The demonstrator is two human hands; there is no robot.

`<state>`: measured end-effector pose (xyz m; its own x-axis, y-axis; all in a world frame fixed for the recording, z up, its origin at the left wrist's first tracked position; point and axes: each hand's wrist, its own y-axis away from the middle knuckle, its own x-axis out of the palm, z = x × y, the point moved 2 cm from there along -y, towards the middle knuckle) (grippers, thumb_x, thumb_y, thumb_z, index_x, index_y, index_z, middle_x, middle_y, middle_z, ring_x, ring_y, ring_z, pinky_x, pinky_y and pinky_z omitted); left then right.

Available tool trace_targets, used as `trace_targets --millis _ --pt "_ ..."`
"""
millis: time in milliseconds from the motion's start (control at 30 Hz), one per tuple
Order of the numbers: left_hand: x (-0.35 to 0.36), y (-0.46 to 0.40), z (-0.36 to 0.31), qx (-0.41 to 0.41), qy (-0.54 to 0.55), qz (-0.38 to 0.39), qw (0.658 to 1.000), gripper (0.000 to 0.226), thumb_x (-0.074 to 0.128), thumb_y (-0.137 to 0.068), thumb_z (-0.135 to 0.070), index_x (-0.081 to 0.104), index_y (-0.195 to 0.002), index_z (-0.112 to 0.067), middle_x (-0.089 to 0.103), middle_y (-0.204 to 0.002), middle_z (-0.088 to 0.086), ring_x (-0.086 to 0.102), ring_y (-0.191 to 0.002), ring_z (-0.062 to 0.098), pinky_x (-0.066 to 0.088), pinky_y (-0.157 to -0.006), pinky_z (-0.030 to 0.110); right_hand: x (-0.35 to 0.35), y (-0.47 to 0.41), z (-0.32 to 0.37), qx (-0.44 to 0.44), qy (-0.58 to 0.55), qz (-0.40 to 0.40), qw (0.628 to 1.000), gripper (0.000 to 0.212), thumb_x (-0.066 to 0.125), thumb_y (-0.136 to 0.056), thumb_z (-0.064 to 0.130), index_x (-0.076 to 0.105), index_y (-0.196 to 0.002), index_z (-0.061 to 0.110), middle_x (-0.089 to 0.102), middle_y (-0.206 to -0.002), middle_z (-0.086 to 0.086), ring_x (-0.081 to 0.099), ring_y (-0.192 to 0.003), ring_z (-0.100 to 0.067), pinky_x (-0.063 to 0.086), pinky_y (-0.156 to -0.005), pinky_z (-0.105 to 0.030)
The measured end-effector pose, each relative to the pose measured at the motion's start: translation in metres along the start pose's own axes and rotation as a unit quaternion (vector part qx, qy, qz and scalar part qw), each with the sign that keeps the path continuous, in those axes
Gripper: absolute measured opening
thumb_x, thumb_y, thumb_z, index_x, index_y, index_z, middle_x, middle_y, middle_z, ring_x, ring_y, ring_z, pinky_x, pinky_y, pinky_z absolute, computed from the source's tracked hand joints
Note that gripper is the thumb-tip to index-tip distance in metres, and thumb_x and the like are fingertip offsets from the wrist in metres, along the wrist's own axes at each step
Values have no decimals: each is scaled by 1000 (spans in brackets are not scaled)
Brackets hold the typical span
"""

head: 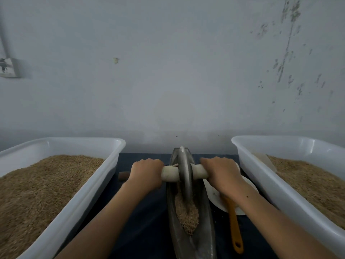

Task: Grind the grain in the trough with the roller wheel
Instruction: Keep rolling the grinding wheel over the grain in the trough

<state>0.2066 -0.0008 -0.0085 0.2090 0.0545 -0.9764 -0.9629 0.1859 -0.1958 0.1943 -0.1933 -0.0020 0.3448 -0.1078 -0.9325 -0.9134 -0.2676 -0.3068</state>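
A narrow grey boat-shaped trough (172,221) lies lengthwise on a dark blue cloth between my arms. Brown grain (187,212) fills its near half. A grey metal roller wheel (184,171) stands upright in the trough's far half, on a pale axle handle (170,172) that runs crosswise. My left hand (146,172) grips the axle left of the wheel. My right hand (221,173) grips it right of the wheel. A dark wooden axle end sticks out past my left hand.
A white plastic tub (104,176) heaped with grain stands at the left, and a second white tub (261,176) of grain at the right. A white plate (214,197) with an orange-handled tool (235,228) lies right of the trough. A grey wall rises close behind.
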Motion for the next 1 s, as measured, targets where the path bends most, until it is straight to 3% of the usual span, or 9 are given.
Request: trace_targets --millis 100,167,300,467,567,700,800,900,1000 --pt "1 1 -4 4 -23 -57 998 22 58 -86 -27 54 -107 -22 62 -103 0 59 -95 21 37 -71 30 6 1 -4 8 -23 -8 1000 15 54 -91 19 40 -93 25 63 -98 0 58 -85 -20 36 -68 -30" --pt "0 0 -3 19 -29 -38 999 25 59 -85 -28 56 -109 -21 62 -103 0 60 -94 20 38 -71 30 4 1 -7 -2 -23 13 1000 17 53 -90 17 39 -90 27 62 -98 0 58 -86 -21 35 -67 -30" --pt "-6 2 3 39 9 96 995 35 68 -79 -30 57 -110 -18 64 -103 1 55 -84 16 41 -71 29 -5 -1 -8 -47 -8 127 991 19 60 -84 17 57 -102 20 63 -97 0 59 -84 -18 36 -60 -26" --pt "-5 6 3 40 60 216 974 32 70 -78 -22 64 -107 -12 69 -93 5 60 -73 13 43 -62 22 -10 3 -10 -39 -52 244 968 25 69 -79 21 60 -103 23 60 -87 4 57 -78 -13 38 -54 -22" --pt "-8 6 0 26 16 127 991 35 69 -78 -28 59 -109 -16 60 -89 -1 56 -80 16 43 -69 29 -7 1 -9 -34 -39 203 978 19 67 -80 21 59 -97 23 59 -84 4 57 -77 -15 37 -54 -23" --pt "-5 2 -3 6 -28 -23 999 25 59 -85 -29 56 -109 -21 62 -103 0 59 -93 20 37 -71 30 2 -4 -7 -11 -20 65 998 12 57 -87 20 52 -96 26 63 -96 2 51 -76 -16 33 -62 -27" --pt "-1 2 -5 -6 -30 -78 996 20 57 -87 -26 53 -106 -23 62 -103 0 59 -95 20 36 -70 29 9 -4 -8 5 -34 -2 999 13 54 -89 23 43 -89 30 63 -95 4 46 -73 -16 32 -65 -29" --pt "-2 1 -4 9 -39 -42 998 25 59 -86 -27 54 -110 -21 62 -106 0 59 -96 20 39 -74 31 8 -3 -10 -9 -40 30 999 12 57 -88 23 47 -92 30 63 -98 3 49 -76 -15 34 -67 -28" --pt "-4 2 0 21 -5 74 997 35 67 -81 -29 56 -112 -18 62 -104 0 55 -86 16 41 -73 30 -1 -2 -12 -42 -20 126 991 23 63 -84 22 57 -106 25 62 -96 2 55 -82 -15 36 -65 -27"
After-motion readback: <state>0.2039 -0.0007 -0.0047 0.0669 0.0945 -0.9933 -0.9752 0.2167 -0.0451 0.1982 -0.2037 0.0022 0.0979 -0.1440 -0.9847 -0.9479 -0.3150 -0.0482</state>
